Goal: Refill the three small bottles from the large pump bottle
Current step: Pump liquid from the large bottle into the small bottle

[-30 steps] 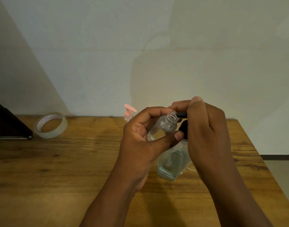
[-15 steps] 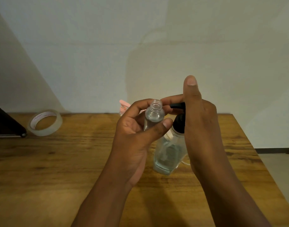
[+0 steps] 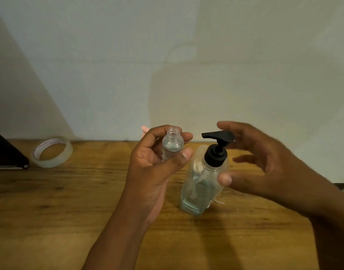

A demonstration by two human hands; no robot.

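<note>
My left hand grips a small clear bottle upright, its threaded neck uncapped and clear liquid inside. To its right the large clear pump bottle stands on the wooden table, its black pump head pointing left toward the small bottle. My right hand hovers just right of the pump with fingers spread and blurred, holding nothing. A pink pump top peeks out behind my left hand; the bottle it belongs to is hidden.
A roll of clear tape lies at the back left of the table. A dark flat object sits at the far left edge. A pale wall rises right behind the table, whose right edge runs under my right forearm.
My right hand has come off the pump head and moved to the right, fingers spread. The small bottle has drawn left, away from the spout.
</note>
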